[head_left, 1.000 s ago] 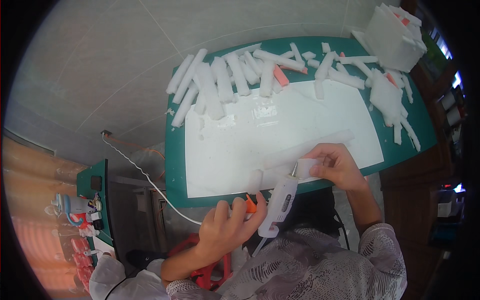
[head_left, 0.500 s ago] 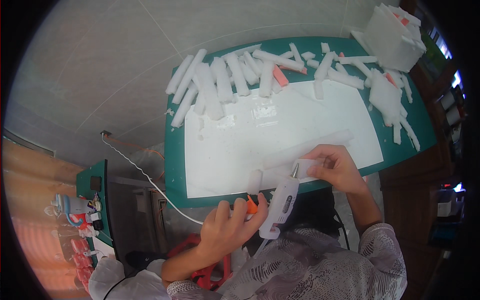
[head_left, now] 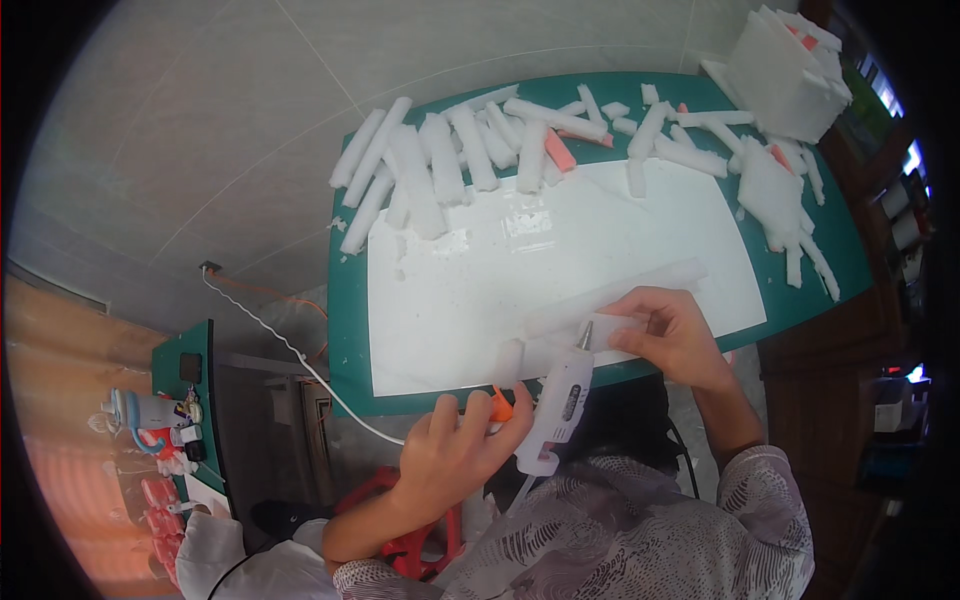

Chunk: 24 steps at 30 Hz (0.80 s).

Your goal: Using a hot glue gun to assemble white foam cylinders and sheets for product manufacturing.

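My left hand [head_left: 455, 450] is closed round the handle of a white hot glue gun [head_left: 558, 410], fingers by its orange trigger [head_left: 502, 404]. The gun's metal nozzle [head_left: 586, 334] points up and touches or nearly touches a white foam piece [head_left: 602, 325]; I cannot tell which. My right hand [head_left: 672, 335] pinches that piece between thumb and fingers. Just beyond it, a long white foam strip [head_left: 615, 295] lies on the white board [head_left: 470, 300]. A short foam block [head_left: 510, 362] stands near the board's front edge, left of the nozzle.
Many foam strips [head_left: 415, 180] are heaped along the far side of the green table [head_left: 350, 340], some pinkish-orange. A foam box [head_left: 785, 80] stands at the far right corner. A white power cord [head_left: 300, 355] runs from a wall socket to my left hand. Red stool [head_left: 430, 545] below.
The glue gun's nozzle has shifted slightly left and down along the foam piece. My right hand has barely moved and keeps its pinch.
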Available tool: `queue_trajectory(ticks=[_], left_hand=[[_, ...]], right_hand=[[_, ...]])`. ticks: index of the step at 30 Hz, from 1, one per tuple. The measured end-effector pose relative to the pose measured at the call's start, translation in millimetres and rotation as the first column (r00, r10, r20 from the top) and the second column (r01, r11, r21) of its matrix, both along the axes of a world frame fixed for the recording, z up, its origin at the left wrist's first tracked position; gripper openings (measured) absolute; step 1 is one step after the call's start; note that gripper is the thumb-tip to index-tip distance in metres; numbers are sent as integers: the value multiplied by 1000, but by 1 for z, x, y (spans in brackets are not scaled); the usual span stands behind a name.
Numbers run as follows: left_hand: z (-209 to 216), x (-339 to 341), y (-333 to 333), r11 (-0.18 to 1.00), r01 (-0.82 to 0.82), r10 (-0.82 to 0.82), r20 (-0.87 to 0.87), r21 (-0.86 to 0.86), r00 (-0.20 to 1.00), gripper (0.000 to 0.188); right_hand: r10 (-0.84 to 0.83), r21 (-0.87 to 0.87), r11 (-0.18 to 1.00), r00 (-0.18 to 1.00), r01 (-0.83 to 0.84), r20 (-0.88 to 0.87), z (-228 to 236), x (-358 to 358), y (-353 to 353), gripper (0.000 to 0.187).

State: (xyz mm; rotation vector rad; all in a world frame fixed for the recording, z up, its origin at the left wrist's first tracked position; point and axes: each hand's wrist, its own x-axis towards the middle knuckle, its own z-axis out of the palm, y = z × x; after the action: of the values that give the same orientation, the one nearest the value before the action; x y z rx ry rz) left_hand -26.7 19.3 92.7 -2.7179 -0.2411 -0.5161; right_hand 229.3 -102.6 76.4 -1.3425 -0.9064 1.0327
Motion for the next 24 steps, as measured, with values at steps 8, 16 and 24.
queue_trajectory(ticks=[8, 16, 24], left_hand=[[4, 0, 5, 913, 25, -39, -25, -406, 999, 55], [10, 5, 6, 789, 12, -47, -41, -615, 998, 63], [-18, -2, 49, 678, -15, 313, 270, -735, 911, 59]], right_hand=[[-75, 68, 996, 971, 61, 227, 2, -4, -2, 23], [-104, 78, 994, 916, 80, 387, 2, -4, -4, 23], [-19, -71, 997, 966, 38, 258, 8, 17, -17, 25]])
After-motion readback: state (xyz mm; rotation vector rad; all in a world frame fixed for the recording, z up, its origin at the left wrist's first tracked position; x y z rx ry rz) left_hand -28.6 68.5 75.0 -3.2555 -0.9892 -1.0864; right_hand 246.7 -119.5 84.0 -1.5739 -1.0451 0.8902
